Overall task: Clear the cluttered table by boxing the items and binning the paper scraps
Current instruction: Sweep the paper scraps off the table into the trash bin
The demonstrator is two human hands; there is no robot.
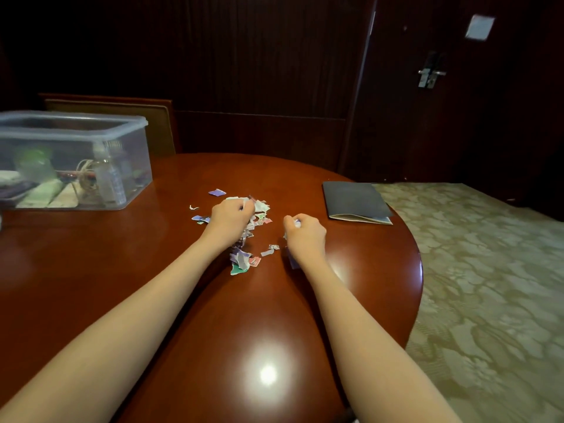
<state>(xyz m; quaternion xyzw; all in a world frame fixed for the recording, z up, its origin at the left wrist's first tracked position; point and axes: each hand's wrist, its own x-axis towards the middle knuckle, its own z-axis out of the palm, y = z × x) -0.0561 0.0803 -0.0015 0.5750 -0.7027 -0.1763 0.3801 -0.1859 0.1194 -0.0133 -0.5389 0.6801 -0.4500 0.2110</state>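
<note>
Gathering paper scraps (241, 262); boxing looks mostly done.
Table (268, 315): filled box (143, 154) at far left edge, folder (355, 201) near right edge, scraps heaped mid-table. Left hand (232, 218) curls into heap; right hand (305, 233) pinches one scrap. Next: collect strays; bin unseen.

Beyond the left grip (230, 216) rises a dark wood-panelled wall (259, 71), while right of the right grip (305, 233) lie pale green patterned carpet (488, 285) and a dark wooden door (488, 123) with silver handle (430, 74).

Hotel room: keycard door lock (429, 73), carpet (488, 270).
</note>
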